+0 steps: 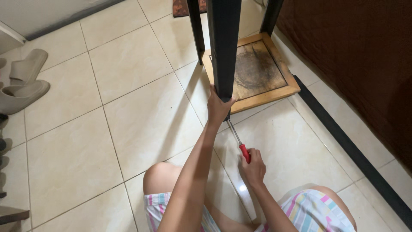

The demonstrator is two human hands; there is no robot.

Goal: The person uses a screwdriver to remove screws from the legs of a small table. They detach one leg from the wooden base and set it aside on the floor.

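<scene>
my left hand (pixel 218 107) wraps its fingers around the end of the black table leg (pixel 223 47). my right hand (pixel 254 166) grips the red screwdriver (pixel 238 143), whose tip points up under that leg, above the tile floor (pixel 128 129).

This is a room in a home, likely near an entrance. The floor (pixel 141 120) is glossy cream tile with thin grout lines, running under a small wooden table (pixel 257 71) turned upside down, its black legs (pixel 224 47) rising just above where the left hand (pixel 219 105) grips one. Well to the left of that grip, grey slippers (pixel 23 83) lie against the wall. To the right hangs a dark brown curtain (pixel 365 64) above a black baseboard strip (pixel 352 150). A patterned mat (pixel 181 7) lies beyond.
</scene>
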